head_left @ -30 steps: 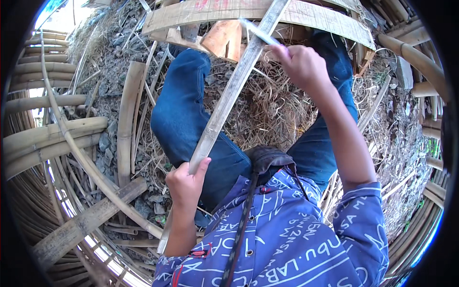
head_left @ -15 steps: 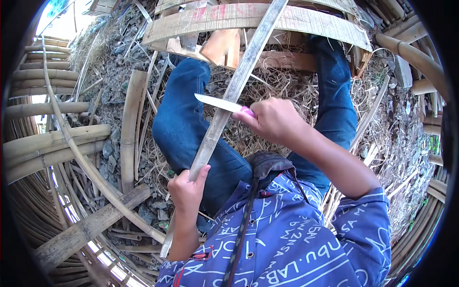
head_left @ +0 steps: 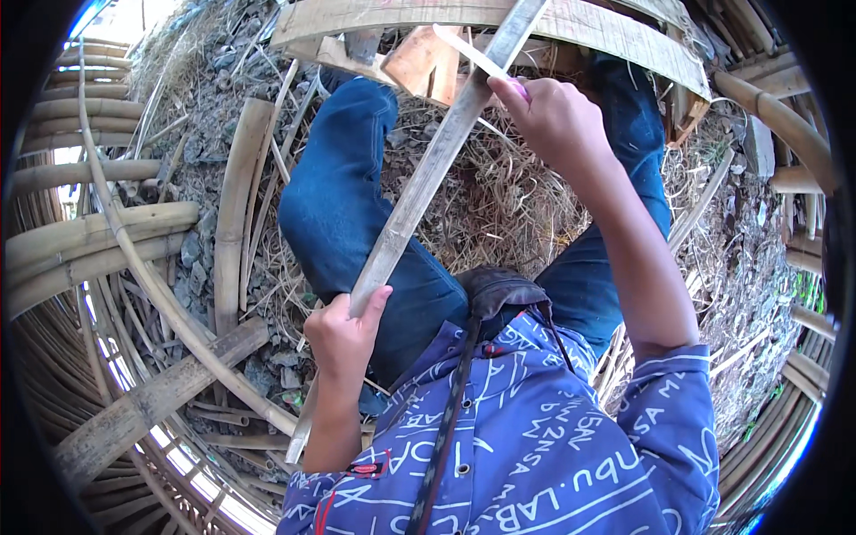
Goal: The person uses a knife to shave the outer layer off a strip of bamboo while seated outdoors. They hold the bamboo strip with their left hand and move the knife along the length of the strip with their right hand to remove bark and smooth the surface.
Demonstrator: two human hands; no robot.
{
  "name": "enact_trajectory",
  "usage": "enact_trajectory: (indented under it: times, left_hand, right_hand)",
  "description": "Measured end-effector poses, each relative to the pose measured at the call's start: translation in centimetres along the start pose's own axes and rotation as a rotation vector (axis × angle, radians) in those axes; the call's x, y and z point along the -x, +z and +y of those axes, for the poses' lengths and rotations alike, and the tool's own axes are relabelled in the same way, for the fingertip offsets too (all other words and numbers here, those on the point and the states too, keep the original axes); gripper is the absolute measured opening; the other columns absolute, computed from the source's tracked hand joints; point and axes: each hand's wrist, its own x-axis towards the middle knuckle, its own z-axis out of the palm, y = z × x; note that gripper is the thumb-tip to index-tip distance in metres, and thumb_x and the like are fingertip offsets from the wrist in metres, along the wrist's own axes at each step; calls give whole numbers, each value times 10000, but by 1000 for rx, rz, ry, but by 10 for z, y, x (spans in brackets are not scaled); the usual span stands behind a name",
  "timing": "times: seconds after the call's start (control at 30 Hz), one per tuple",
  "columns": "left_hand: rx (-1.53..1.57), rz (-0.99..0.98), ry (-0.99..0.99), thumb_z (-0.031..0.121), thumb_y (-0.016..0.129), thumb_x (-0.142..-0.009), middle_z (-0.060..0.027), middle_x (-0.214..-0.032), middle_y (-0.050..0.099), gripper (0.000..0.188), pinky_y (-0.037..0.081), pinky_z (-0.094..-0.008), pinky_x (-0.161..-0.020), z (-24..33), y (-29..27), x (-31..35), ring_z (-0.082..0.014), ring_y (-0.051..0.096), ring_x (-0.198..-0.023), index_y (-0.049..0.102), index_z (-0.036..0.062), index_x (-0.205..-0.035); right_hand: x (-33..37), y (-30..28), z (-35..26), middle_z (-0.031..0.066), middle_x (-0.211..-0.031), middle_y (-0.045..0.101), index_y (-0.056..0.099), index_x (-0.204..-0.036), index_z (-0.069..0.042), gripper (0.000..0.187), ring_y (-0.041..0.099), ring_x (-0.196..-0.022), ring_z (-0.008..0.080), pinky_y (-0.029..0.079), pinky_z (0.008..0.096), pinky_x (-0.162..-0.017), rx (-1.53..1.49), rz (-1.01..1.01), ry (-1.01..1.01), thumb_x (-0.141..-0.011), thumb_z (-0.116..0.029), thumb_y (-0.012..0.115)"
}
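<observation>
My left hand [head_left: 343, 332] is closed round the lower part of a long, flat bamboo strip [head_left: 417, 194]. The strip slants up and away to the right, crossing over my left thigh, and its far end passes over a wooden bench. In my right hand [head_left: 557, 120] is a knife [head_left: 470, 50] with a pale blade and a pink handle mostly hidden by my fingers. Its blade lies across the strip's far part, close to the bench edge, with the tip pointing to the upper left.
The low wooden bench [head_left: 615, 43] stands in front of my legs. Dry shavings [head_left: 499, 205] and stones cover the ground between my feet. On the left are bamboo poles [head_left: 241, 205], a plank [head_left: 160, 410] and a bent bamboo pole [head_left: 143, 259]. Bamboo fencing [head_left: 807, 259] borders the right.
My right hand has pushed the knife away from me along the strip, from its middle to near the bench. My left hand keeps its grip with only a slight shift.
</observation>
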Motion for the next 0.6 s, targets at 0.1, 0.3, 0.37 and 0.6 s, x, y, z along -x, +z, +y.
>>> enact_trajectory:
  times: [0.1,0.3,0.37,0.6]
  left_hand:
    - [31,14,-4,419,772,-780,-167,-443,484,553,400,-411,-406,-8,8,3,-377,519,-407,494,32,-499]
    - [12,-5,-12,426,770,-780,-163,-448,493,548,391,-402,-391,-2,0,0,-366,519,-402,500,37,-505]
    - [17,20,-3,423,767,-785,-157,-450,496,545,390,-398,-389,-6,3,1,-368,516,-403,500,37,-507]
    - [44,7,-2,428,770,-780,-174,-464,486,557,394,-403,-405,-5,3,1,-384,517,-429,487,34,-506]
  right_hand:
    - [39,29,-30,174,-691,664,707,-775,-46,605,675,-683,346,541,484,-662,110,-175,-246,-941,-561,435]
    - [-12,-7,13,161,-700,671,699,-750,-64,606,682,-689,335,542,447,-632,37,40,71,-949,-569,429]
    - [3,4,-5,174,-717,673,700,-755,-58,631,677,-704,357,540,466,-675,70,-84,-13,-937,-596,426]
    - [-28,-26,15,136,-660,652,714,-818,-58,651,680,-675,275,544,437,-654,-111,-119,171,-962,-595,376]
